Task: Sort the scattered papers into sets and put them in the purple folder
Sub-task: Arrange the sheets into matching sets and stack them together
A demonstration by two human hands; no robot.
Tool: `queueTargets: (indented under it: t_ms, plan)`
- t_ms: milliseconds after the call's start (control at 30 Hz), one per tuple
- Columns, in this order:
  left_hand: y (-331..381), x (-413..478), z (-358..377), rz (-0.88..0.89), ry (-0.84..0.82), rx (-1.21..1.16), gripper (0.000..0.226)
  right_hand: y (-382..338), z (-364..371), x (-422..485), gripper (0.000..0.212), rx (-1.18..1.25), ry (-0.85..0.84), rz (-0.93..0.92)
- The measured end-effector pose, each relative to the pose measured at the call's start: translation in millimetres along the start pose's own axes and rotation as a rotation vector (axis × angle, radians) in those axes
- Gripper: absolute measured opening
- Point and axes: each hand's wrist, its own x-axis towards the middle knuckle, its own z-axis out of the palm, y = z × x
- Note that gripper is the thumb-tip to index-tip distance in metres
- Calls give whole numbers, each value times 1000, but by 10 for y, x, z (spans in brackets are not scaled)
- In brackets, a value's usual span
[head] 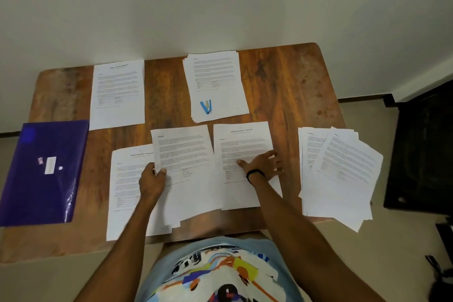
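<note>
Wooden table against a white wall, with printed papers in several groups. At the far left, one neat set; at the far middle, a second stack with a small blue stapler lying on its near part. At the right, a loose fanned pile, the sheets crooked and overlapping, partly over the near table edge. Purple folder at the left edge of the table, closed, flat, with a white label on it, well apart from both hands.

In the near middle, three more groups side by side. Left hand pinching the left edge of a few sheets, thumb on top, fingers under; these sheets tilted and overlapping a titled page that lies to the near left. Right hand flat, palm down, fingers spread, pressing on another titled set just to the right of the held sheets. Black band on the right wrist. Dark furniture on the floor at the far right, beside the table.
</note>
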Motion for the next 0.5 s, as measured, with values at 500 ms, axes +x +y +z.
queueTargets:
  t_ms: [500]
  plan:
    - [14,-70,16,-41,23,26,30,-43,-94,164,145,76,-57,44]
